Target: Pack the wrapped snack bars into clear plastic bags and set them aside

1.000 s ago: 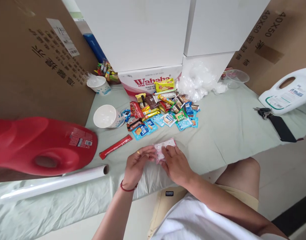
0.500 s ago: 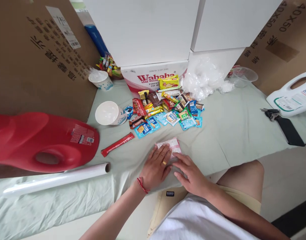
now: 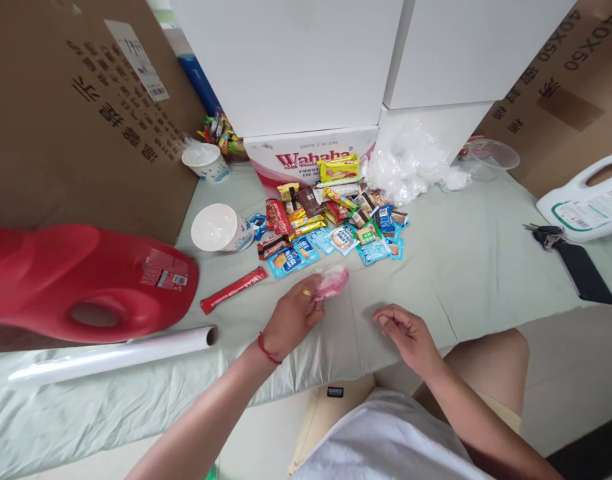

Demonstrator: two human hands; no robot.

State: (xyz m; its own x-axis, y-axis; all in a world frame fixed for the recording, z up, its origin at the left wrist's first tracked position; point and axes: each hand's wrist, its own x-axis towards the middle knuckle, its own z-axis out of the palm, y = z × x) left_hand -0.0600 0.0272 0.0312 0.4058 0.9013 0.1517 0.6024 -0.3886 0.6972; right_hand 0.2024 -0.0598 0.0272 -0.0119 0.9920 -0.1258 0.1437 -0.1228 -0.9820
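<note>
well, near the snack pile [image 3: 311, 201], the left hand [image 3: 292, 321] pinches a pink packet [image 3: 333, 285]; the right hand [image 3: 411, 339] curls half open.

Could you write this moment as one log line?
left hand: holding pink-and-white packet; right hand: apart from packet, nothing visibly held; wrapped snacks: piled beyond packet; red stick packet: on tablecloth

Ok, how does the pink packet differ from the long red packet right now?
The pink packet is gripped in the left hand, while the red packet lies untouched on the tablecloth. The pink packet looks short and broad; the red packet is long and narrow. The pink packet shows pink and whitish areas, the red packet mostly red. Both are on the near side of the snack pile.
</note>
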